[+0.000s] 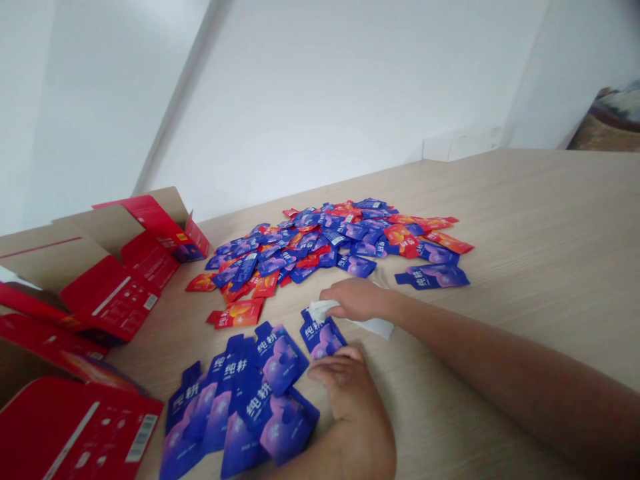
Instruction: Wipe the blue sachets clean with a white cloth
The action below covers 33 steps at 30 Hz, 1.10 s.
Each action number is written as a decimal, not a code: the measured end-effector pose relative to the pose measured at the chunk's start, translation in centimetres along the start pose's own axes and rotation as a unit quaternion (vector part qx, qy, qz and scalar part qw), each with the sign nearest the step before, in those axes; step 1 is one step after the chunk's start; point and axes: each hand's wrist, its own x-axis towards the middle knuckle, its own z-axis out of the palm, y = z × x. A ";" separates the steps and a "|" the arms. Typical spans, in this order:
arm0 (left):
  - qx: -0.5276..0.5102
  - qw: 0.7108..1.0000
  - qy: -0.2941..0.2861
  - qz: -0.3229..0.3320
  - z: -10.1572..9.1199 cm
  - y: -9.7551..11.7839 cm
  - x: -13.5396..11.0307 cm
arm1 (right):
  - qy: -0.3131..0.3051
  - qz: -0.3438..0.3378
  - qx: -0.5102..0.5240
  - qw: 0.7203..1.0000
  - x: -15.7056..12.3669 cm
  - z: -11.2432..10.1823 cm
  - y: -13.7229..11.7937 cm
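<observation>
My right hand [356,298] is closed on a white tissue [373,325] and presses it against the top of a blue pouch [321,335] lying on the wooden table [525,253]. My left hand [350,393] rests with curled fingers on the lower edge of that same pouch, holding it down. To the left of my left hand lies a fanned stack of several blue pouches [240,400]. Farther back a large heap of blue and red pouches [330,243] is spread over the table.
Opened red cardboard boxes [115,267] stand at the left, and another red box [75,433] is at the lower left corner. A single red pouch [236,313] lies between heap and stack. A white wall runs behind the table.
</observation>
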 end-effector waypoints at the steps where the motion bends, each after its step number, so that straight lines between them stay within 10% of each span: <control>1: -0.001 1.000 0.001 0.004 0.0 0.0 0.0 | 0.009 -0.001 0.001 1.000 0.0 -0.1 0.0; 9: -0.039 0.997 -0.029 0.053 -1.4 -1.8 0.2 | -0.026 -0.128 0.034 0.991 -0.6 -0.5 -3.1; 18: 0.002 1.000 0.007 0.029 -0.8 -1.1 -0.3 | 0.004 0.024 -0.018 1.000 -0.1 0.2 -0.3; 28: -0.057 0.998 -0.021 0.033 -1.3 -1.7 0.3 | -0.035 -0.102 0.021 0.994 -0.8 -0.7 -4.2; 33: -0.043 0.998 -0.024 0.037 -1.3 -1.5 0.0 | -0.014 -0.029 0.007 0.999 -0.2 0.5 -2.4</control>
